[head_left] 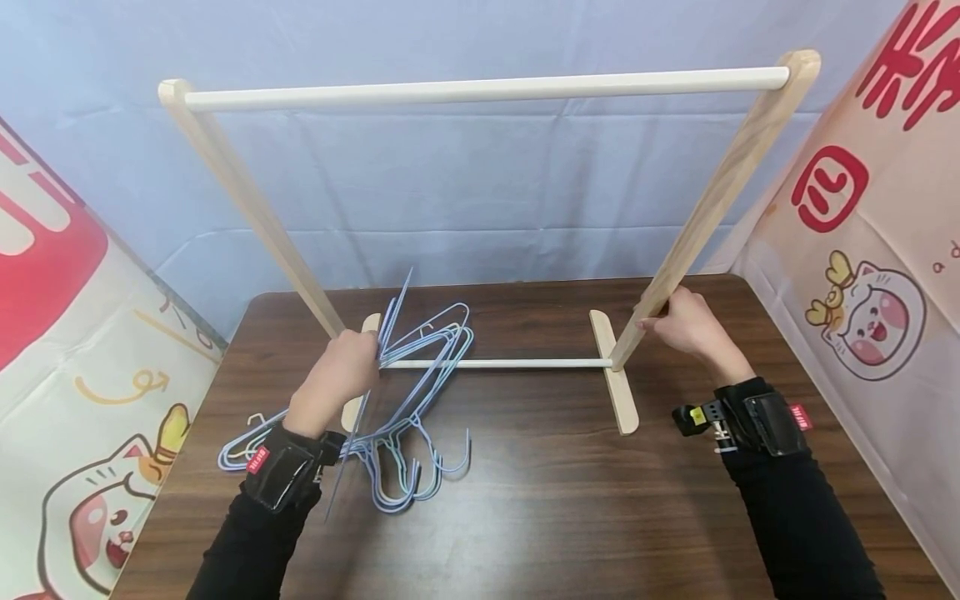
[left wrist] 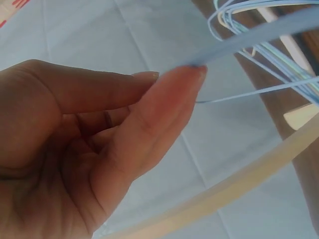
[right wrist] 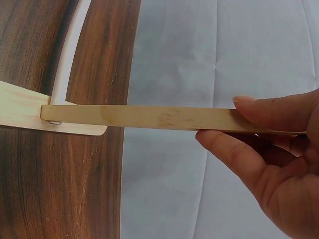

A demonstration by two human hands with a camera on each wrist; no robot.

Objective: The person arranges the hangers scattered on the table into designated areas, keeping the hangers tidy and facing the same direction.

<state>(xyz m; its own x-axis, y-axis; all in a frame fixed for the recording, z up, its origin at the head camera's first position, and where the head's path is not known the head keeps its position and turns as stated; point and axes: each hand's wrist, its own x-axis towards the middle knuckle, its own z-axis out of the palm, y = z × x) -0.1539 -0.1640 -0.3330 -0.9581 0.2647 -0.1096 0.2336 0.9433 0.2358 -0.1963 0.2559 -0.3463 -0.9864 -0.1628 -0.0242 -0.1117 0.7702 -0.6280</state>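
Observation:
A wooden rack has a white top bar (head_left: 487,87), two slanting posts and a white lower bar (head_left: 532,363). My right hand (head_left: 686,321) grips the right post (head_left: 705,208), thumb on one side and fingers on the other; the right wrist view shows this hand (right wrist: 279,149) around the same post (right wrist: 164,117). Beside the left post (head_left: 255,204), my left hand (head_left: 337,379) pinches a blue hanger (left wrist: 249,40) between thumb and fingers (left wrist: 164,99). Several blue hangers (head_left: 431,387) lie tangled by that hand, over the lower bar's left end.
The rack's right foot (head_left: 618,387) rests on the brown wooden table (head_left: 540,500), and its left foot (head_left: 351,412) is partly covered by hangers and my hand. More hangers (head_left: 236,454) lie left of my wrist. A pale blue cloth (head_left: 465,183) hangs behind, with printed cloths at both sides.

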